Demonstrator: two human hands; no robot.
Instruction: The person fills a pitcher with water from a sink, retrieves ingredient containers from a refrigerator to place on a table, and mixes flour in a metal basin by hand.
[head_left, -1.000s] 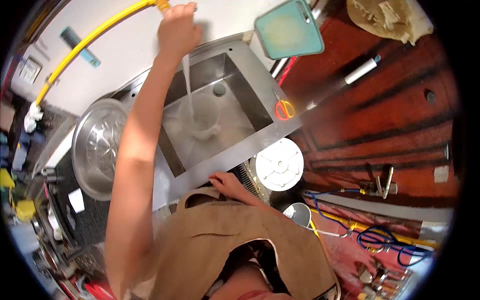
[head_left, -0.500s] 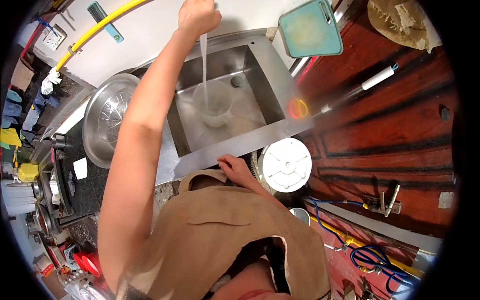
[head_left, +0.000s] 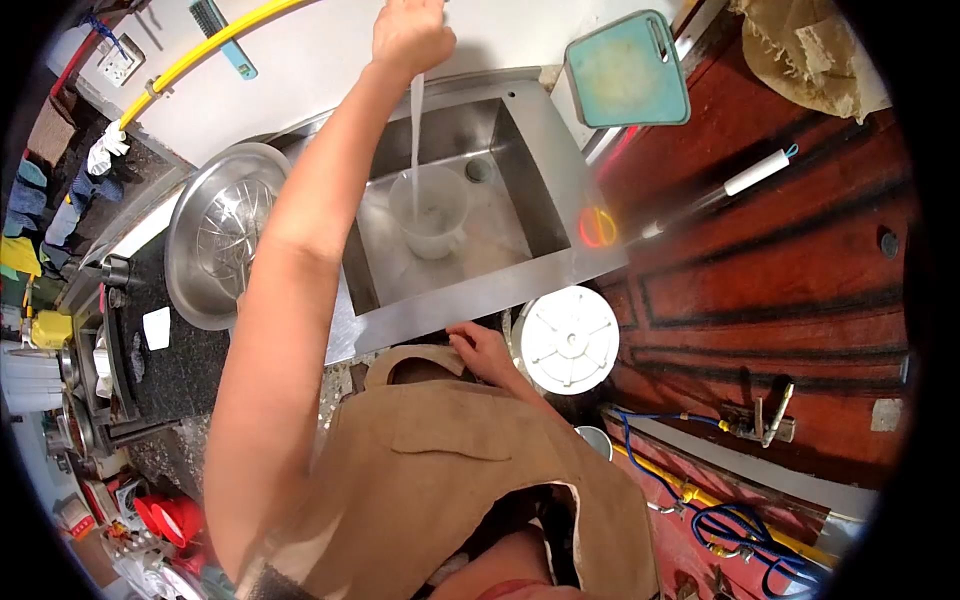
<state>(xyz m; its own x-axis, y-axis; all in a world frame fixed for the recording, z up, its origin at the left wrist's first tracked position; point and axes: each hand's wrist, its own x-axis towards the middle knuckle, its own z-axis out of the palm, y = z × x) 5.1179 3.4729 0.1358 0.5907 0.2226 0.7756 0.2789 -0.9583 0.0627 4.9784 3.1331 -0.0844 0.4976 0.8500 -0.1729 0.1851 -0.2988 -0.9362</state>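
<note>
My left hand [head_left: 412,38] is at the top of the view, closed round something at the wall that I cannot make out. Below it, a stream of water [head_left: 417,125] falls into a translucent, pale jug [head_left: 430,235] standing in the steel sink [head_left: 520,272]. The jug's handle points toward the sink's front. My right hand [head_left: 482,352] is just below the sink's front edge, its fingers loosely bent and slightly apart, with nothing visible in them.
A steel basin [head_left: 190,275] holding a wire whisk-like item is left of the sink. Red and yellow scissors [head_left: 598,228] lie at the sink's right corner. A teal board [head_left: 628,70] leans behind. A round white lid [head_left: 568,340] is near my right hand.
The whole view has shifted, with the sink now farther right. My left hand stays at the wall and water still runs into the jug. My right hand remains by the sink's front edge.
</note>
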